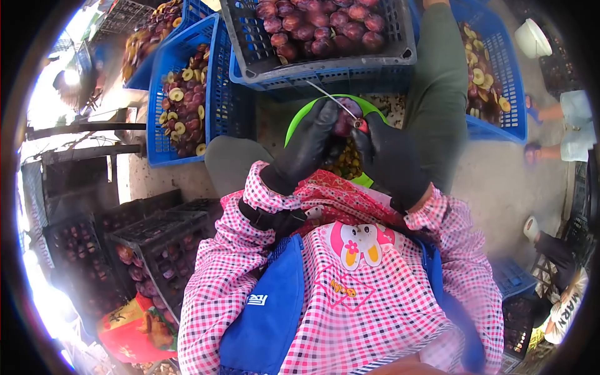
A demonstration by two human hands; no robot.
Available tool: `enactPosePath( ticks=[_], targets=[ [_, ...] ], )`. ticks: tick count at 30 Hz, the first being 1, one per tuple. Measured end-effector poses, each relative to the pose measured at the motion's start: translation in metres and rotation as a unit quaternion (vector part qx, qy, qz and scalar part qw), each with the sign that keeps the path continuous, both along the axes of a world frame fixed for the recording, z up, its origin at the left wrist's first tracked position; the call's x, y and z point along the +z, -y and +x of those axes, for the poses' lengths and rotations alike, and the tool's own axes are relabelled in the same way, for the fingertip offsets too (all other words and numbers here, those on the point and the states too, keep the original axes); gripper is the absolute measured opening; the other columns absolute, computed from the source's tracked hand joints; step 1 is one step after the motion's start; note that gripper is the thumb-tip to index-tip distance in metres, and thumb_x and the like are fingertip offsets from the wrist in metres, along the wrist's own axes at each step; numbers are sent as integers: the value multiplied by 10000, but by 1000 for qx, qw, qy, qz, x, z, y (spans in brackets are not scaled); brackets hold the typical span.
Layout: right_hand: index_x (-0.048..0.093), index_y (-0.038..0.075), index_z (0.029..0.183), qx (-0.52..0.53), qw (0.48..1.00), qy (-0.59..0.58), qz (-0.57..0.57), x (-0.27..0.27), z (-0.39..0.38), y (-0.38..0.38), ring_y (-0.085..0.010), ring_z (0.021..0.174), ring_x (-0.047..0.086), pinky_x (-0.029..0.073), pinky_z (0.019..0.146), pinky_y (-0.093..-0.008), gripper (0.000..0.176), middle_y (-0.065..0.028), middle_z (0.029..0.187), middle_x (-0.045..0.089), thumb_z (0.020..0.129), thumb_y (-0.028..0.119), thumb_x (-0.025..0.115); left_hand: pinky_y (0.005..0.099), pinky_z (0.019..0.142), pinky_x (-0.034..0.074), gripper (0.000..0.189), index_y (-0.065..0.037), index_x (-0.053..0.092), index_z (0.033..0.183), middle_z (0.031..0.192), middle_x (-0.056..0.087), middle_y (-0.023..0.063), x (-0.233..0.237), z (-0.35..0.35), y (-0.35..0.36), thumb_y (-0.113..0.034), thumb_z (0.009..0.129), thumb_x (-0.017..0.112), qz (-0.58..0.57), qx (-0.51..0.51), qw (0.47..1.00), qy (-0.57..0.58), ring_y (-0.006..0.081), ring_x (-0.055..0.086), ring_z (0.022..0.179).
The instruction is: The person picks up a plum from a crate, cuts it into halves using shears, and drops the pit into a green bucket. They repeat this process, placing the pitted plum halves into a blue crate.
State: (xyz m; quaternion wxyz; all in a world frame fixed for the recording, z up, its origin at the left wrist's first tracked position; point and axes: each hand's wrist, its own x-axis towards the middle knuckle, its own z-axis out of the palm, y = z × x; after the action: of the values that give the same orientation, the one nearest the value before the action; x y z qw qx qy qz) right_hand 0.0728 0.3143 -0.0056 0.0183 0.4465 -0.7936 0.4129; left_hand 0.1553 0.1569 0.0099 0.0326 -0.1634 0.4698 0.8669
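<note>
Over a bright green basin [299,119] my two black-gloved hands come close together. My left hand [307,145] is closed around a dark purple plum [344,120]. The red handle of a thin-bladed knife [331,96] sits in my right hand [389,153], fingers wrapped round it. Its narrow metal blade lies across the plum in this view and points up to the left. Below the hands, small yellowish-brown plum pits [347,164] show in the basin, partly hidden by the gloves.
A black crate of whole plums [312,31] stands straight ahead on a blue crate. Blue crates of cut plums stand left [214,81] and right [500,128]. Dark crates [159,228] stack at lower left. A white bucket [533,39] and other people's legs [575,128] are at right.
</note>
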Motion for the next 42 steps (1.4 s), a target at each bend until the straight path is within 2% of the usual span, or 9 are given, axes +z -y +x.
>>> enactPosePath(
  ticks=[5, 8, 10, 13, 28, 34, 36, 40, 42],
  targets=[
    [569, 31, 1012, 33, 978, 203, 11, -9, -5, -9, -351, 582, 598, 450, 514, -423, 246, -185, 680, 600, 936, 264, 568, 241, 490, 362, 529, -63, 532, 1152, 788, 498, -8, -13, -9, -2, -547, 977, 408, -181, 30, 982, -41, 87, 465, 585],
    [558, 23, 1048, 118, 686, 704, -138, -13, -17, -19, -350, 586, 596, 445, 527, -413, 273, -185, 687, 601, 944, 276, 560, 235, 536, 395, 578, -60, 521, 1149, 830, 507, 5, -15, -18, 6, -594, 938, 456, -257, 50, 963, -57, 89, 477, 629],
    [546, 27, 1068, 51, 916, 397, -31, -3, -12, -19, -365, 612, 606, 445, 537, -427, 275, -194, 704, 606, 947, 274, 558, 221, 584, 404, 600, -55, 523, 1152, 885, 532, 7, -23, -17, 17, -605, 913, 499, -230, 51, 968, -85, 84, 485, 683],
    [545, 41, 1065, 14, 989, 145, 10, 4, -4, -16, -381, 625, 609, 452, 538, -438, 267, -200, 710, 609, 946, 278, 561, 245, 746, 464, 539, -47, 418, 1348, 1124, 556, 39, -25, -11, 24, -393, 961, 564, -219, 14, 972, -88, 88, 535, 879],
    [527, 14, 1013, 28, 983, 176, 45, -24, 7, -4, -395, 605, 589, 438, 551, -483, 251, -215, 672, 592, 955, 258, 532, 281, 936, 428, 493, -4, 484, 1268, 1155, 576, 59, -27, -9, 5, -378, 960, 574, -249, 40, 966, -63, 112, 532, 1052],
    [522, 19, 1064, -9, 989, 146, -1, -23, 14, 1, -392, 631, 601, 443, 558, -480, 231, -213, 719, 605, 948, 218, 537, 299, 960, 421, 515, -1, 475, 1287, 1186, 574, 77, -24, -8, -5, -399, 968, 548, 150, 56, 987, -16, 148, 545, 1074],
    [520, 17, 1073, -3, 986, 164, -9, -25, 14, -1, -391, 638, 603, 447, 560, -475, 238, -214, 727, 605, 944, 215, 542, 301, 967, 421, 503, -3, 473, 1299, 1191, 573, 82, -14, -9, -8, -401, 992, 499, -291, 57, 949, -105, 161, 550, 1092],
    [514, 9, 1084, 14, 985, 167, -39, -24, 12, -3, -396, 660, 606, 452, 573, -469, 253, -220, 736, 603, 936, 210, 555, 302, 963, 426, 476, -2, 473, 1297, 1200, 570, 82, -12, -10, -8, -375, 1001, 485, -416, 79, 892, -162, 172, 554, 1093],
    [513, 7, 1082, 7, 988, 154, -27, -22, 11, -1, -396, 663, 606, 450, 573, -469, 256, -222, 733, 601, 934, 211, 559, 309, 965, 427, 511, 9, 462, 1301, 1215, 561, 92, -8, -5, -8, -394, 989, 498, -59, 63, 988, -129, 188, 553, 1100]
  ],
)
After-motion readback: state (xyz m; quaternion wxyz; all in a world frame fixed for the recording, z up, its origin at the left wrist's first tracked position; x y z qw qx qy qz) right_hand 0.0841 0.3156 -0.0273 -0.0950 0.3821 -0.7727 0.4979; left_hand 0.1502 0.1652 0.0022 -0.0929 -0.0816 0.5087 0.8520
